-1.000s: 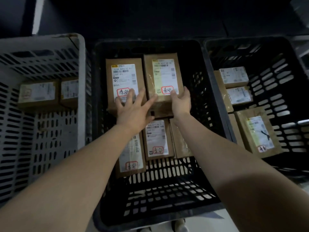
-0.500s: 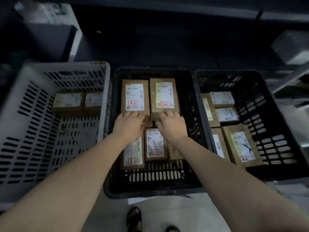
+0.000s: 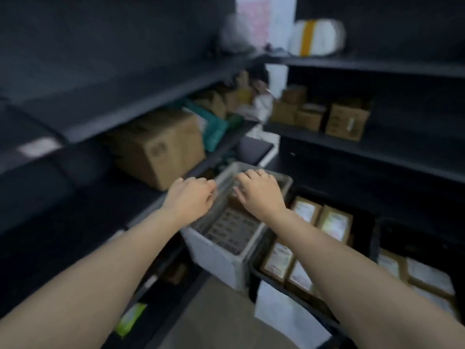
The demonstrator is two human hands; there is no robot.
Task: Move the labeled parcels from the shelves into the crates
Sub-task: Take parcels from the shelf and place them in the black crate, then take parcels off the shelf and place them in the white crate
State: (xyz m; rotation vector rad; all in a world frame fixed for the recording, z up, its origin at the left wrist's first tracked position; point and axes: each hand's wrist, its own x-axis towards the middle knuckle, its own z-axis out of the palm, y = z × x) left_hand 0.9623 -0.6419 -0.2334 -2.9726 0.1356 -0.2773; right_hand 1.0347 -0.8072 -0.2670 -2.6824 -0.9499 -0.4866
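My left hand [image 3: 192, 197] and my right hand [image 3: 259, 191] hover above the white slotted crate [image 3: 219, 258], both loosely curled and holding nothing. To the right of it, the black crate [image 3: 266, 280] holds several brown labeled parcels [image 3: 334, 222]. A second black crate [image 3: 377, 238] at the far right holds more labeled parcels [image 3: 427, 275]. On the dark shelves sit a large cardboard box [image 3: 161, 147] to the left and small brown boxes [image 3: 347, 119] on the right shelf. The picture is blurred by motion.
A teal bag [image 3: 216, 127] and mixed packages lie behind the large box. A white bundle with a yellow band [image 3: 315, 37] sits on the top shelf. A white sheet [image 3: 284, 313] hangs on the black crate's front. A green packet [image 3: 130, 318] lies on the low left shelf.
My hands have let go of the parcels in the black crate and lifted away. The view has swung up and left from the crates toward the shelves.
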